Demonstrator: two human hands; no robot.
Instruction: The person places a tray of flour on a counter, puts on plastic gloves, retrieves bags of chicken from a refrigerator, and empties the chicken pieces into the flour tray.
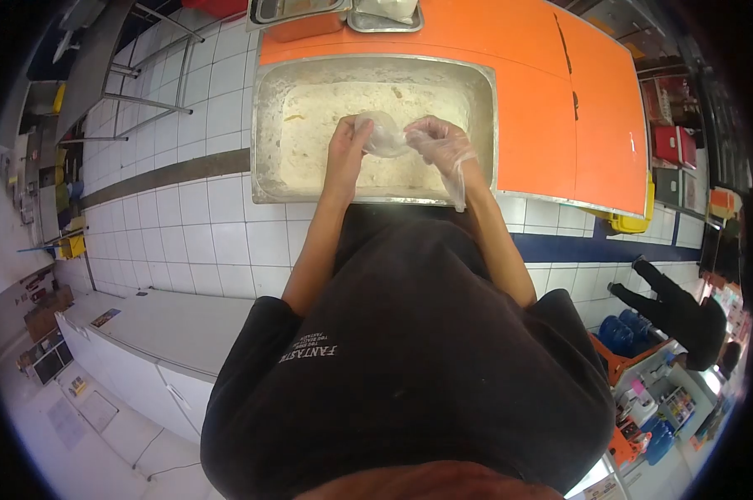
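My left hand [348, 147] is bare and pinches one side of a puffed-out, see-through plastic glove [386, 138]. On my right hand [445, 145] is a thin clear plastic glove, its loose cuff hanging at the wrist; its fingers close on the other side of the plastic. Both hands are above a deep metal tray [264, 175] holding pale flour [310, 108]. A few yellowish-brown bits lie in the flour.
The tray stands on an orange counter [535, 108]. Smaller metal trays [297, 10] sit at its far edge. A metal-legged table [89, 71] is at the left, a white chest freezer [168, 321] behind left. Another person [680, 312] is at the far right.
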